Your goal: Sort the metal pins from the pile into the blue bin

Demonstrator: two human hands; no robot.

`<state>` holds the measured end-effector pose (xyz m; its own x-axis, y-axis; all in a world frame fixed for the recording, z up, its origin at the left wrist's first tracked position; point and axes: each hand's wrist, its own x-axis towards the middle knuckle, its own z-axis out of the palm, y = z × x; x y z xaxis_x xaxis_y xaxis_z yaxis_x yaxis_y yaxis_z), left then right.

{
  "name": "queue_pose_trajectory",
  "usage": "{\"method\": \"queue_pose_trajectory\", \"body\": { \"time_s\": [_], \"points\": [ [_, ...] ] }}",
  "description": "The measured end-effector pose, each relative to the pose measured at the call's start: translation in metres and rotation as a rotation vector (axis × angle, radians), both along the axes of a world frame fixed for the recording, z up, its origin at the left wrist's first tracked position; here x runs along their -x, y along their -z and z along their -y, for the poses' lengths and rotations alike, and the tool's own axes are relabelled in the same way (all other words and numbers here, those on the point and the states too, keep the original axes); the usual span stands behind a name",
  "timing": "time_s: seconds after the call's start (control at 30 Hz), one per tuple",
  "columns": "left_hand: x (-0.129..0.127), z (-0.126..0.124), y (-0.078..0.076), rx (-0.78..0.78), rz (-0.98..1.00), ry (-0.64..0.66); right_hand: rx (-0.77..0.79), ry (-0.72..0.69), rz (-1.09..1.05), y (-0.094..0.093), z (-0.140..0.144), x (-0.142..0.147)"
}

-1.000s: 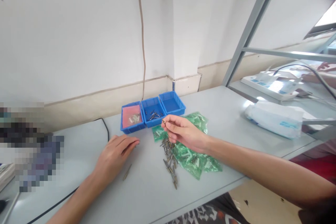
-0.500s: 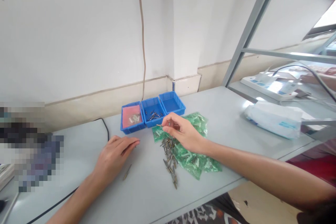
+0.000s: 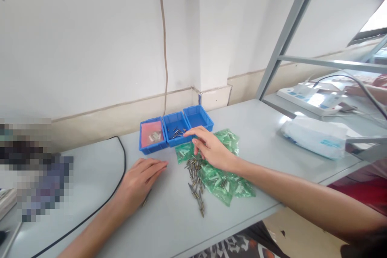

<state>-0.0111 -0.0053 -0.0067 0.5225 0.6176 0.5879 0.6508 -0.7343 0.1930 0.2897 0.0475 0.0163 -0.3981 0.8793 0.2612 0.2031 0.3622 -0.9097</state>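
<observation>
My right hand [image 3: 213, 150] is over the near edge of the middle blue bin [image 3: 178, 142], index finger stretched out and apart from the thumb, with nothing visible in it. Several small dark metal pins [image 3: 178, 132] lie in that bin. Below the hand is a loose pile of metal pins with brassy parts [image 3: 198, 197], beside green plastic bags [image 3: 223, 193] of similar pieces. My left hand [image 3: 137, 185] is low over the table, fingers and thumb pressed together; what they hold, if anything, is hidden. A single metal pin [image 3: 145, 200] is partly covered by that hand.
The left blue bin [image 3: 140, 139] holds a pink sheet and a bag of small pieces; the right blue bin [image 3: 198, 119] adjoins the middle one. A black cable [image 3: 123, 157] crosses the left side. A white plastic package [image 3: 314, 137] lies right, near a metal frame [image 3: 282, 44].
My right hand has opened at the middle bin; the small metal pin in its fingertips is no longer visible there. My left hand has shifted slightly right, partly covering the single pin.
</observation>
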Motion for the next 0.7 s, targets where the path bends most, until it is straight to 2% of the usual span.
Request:
{"method": "queue_pose_trajectory", "body": {
  "time_s": [0.13,0.23,0.4,0.43,0.57,0.7],
  "points": [
    [-0.001,0.002,0.002,0.027,0.046,0.033,-0.038,-0.025,0.056,-0.001,0.002,0.000],
    [-0.005,0.005,0.002,0.107,0.079,0.013,-0.231,-0.056,0.168,-0.001,0.005,0.000],
    [-0.016,0.015,-0.001,0.293,0.138,-0.145,-0.526,-0.351,0.327,0.001,0.015,0.003],
    [-0.018,0.017,-0.002,0.323,0.153,-0.156,-0.574,-0.372,0.331,0.002,0.017,0.004],
    [-0.023,0.023,-0.007,0.391,0.187,-0.132,-0.617,-0.381,0.373,0.004,0.023,0.008],
    [-0.023,0.023,-0.007,0.291,0.159,-0.017,-0.554,-0.306,0.387,0.001,0.024,0.008]
  ]
}}
